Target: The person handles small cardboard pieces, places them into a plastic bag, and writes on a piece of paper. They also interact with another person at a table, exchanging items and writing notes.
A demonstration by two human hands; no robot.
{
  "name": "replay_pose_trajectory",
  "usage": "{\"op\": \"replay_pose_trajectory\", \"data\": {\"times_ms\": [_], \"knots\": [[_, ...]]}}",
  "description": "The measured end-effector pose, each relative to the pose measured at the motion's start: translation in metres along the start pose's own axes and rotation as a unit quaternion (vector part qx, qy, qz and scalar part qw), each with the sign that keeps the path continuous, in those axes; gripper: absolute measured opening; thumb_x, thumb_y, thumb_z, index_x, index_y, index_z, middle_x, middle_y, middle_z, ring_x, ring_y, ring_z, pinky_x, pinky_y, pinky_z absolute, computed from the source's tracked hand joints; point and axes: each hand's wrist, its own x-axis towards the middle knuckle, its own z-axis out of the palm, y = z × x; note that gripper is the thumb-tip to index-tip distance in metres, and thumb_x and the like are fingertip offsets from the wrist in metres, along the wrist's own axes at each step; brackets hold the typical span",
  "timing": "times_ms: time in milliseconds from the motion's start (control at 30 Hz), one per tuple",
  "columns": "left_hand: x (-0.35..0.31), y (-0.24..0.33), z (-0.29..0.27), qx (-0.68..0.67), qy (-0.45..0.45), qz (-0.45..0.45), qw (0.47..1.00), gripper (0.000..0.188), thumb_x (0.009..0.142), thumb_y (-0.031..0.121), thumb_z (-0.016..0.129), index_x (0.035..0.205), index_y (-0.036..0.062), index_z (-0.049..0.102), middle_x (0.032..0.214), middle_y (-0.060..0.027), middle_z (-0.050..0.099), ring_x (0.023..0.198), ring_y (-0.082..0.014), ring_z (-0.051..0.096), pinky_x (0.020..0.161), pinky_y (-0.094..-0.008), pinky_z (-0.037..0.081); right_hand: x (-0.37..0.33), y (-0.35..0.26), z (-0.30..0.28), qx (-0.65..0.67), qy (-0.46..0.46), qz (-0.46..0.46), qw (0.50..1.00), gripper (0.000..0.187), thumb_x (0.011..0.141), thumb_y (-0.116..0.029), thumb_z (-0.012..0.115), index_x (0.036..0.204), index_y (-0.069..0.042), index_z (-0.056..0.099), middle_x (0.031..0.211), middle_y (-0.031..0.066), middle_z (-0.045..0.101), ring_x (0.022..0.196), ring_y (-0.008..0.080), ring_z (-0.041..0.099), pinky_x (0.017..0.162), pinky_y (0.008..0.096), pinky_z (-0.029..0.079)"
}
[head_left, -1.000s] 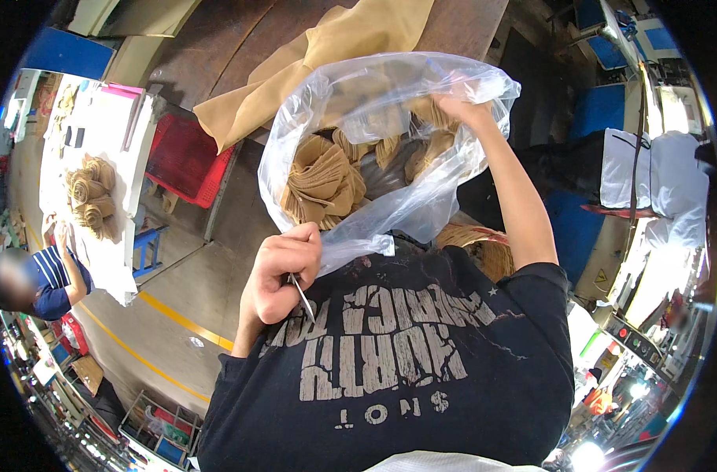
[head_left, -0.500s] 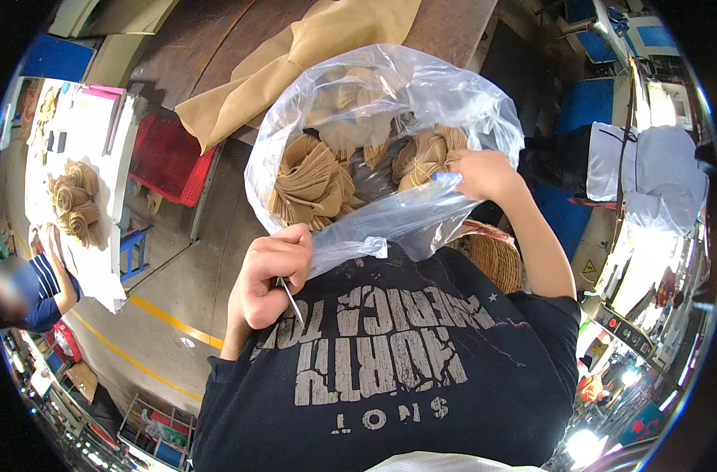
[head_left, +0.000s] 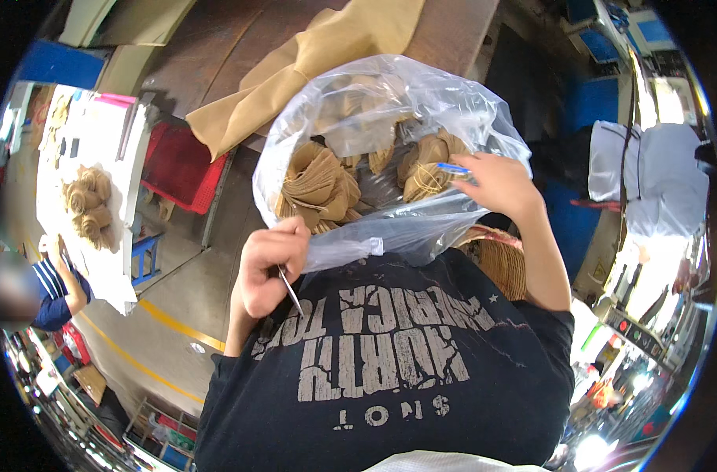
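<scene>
1. The person's left hand (head_left: 272,263) is closed in a fist around a thin metal tool (head_left: 290,291); whether it also grips the edge of the clear plastic bag (head_left: 421,234) beside it is hard to tell.
2. The right hand (head_left: 500,185) is partly curled, with a slim blue object (head_left: 453,168) held between thumb and fingers.
3. The metal tool slants down and to the right from the left fist; the blue object lies nearly crosswise, pointing left from the right hand.
4. Just left of the right fingertips, inside the bag, is a tied brown bundle (head_left: 426,179); a fanned brown bundle (head_left: 315,185) sits just above the left hand.
5. The left forearm rises steeply to its fist; the right one leans up and leftward, back of the hand showing.
</scene>
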Motion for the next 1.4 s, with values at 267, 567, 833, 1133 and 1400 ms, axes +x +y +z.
{"op": "replay_pose_trajectory", "data": {"times_ms": [267, 567, 833, 1133, 1400], "knots": [[0.028, -0.020, 0.024, -0.301, 0.221, 0.075, 0.925, 0.016, 0.064, 0.014, 0.055, 0.067, 0.0116, 0.039, 0.066, -0.0011, 0.035, 0.077, -0.0217, 0.036, 0.075, -0.0366, 0.035, -0.014, 0.003, -0.022, 0.098, 0.317, -0.019, 0.943, 0.073, 0.079, -0.016, 0.082, 0.145, -0.009, 0.052, 0.133, 0.0169, 0.064, 0.106, 0.0355, 0.069, 0.089, 0.0443, 0.056], [0.125, 0.066, 0.029, -0.289, 0.094, 0.275, 0.912, 0.016, 0.066, 0.015, 0.054, 0.066, 0.0103, 0.039, 0.067, -0.0020, 0.035, 0.067, -0.0199, 0.036, 0.078, -0.0386, 0.039, 0.084, 0.105, -0.072, 0.424, 0.395, 0.030, 0.814, 0.027, 0.103, -0.025, 0.059, 0.084, -0.006, 0.061, 0.063, -0.0021, 0.053, 0.054, 0.0095, 0.048, 0.050, 0.0292, 0.036], [0.143, 0.108, 0.034, -0.298, 0.036, 0.330, 0.895, 0.014, 0.065, 0.011, 0.053, 0.071, 0.0137, 0.041, 0.068, 0.0004, 0.037, 0.074, -0.0190, 0.030, 0.074, -0.0352, 0.030, 0.161, 0.056, -0.199, 0.630, 0.425, -0.025, 0.649, 0.021, 0.094, -0.018, 0.068, 0.079, -0.004, 0.064, 0.067, -0.0036, 0.056, 0.054, 0.0051, 0.045, 0.049, 0.0252, 0.032], [0.081, 0.041, 0.017, -0.200, 0.097, 0.094, 0.971, 0.012, 0.071, 0.009, 0.055, 0.074, 0.0096, 0.044, 0.081, -0.0032, 0.043, 0.078, -0.0157, 0.036, 0.072, -0.0295, 0.028, 0.180, 0.023, -0.172, 0.442, 0.383, -0.088, 0.807, 0.032, 0.102, -0.032, 0.064, 0.085, -0.005, 0.065, 0.066, -0.0043, 0.056, 0.057, 0.0056, 0.049, 0.055, 0.0253, 0.038], [0.020, -0.010, -0.037, -0.131, 0.400, -0.158, 0.893, 0.032, 0.095, -0.002, 0.051, 0.126, 0.0024, 0.046, 0.111, -0.0108, 0.064, 0.095, -0.0234, 0.068, 0.083, -0.0384, 0.060, 0.077, 0.008, -0.147, 0.339, 0.377, -0.124, 0.853, 0.025, 0.100, -0.025, 0.069, 0.105, -0.001, 0.068, 0.087, 0.0007, 0.065, 0.077, 0.0088, 0.057, 0.071, 0.0271, 0.046]]}}
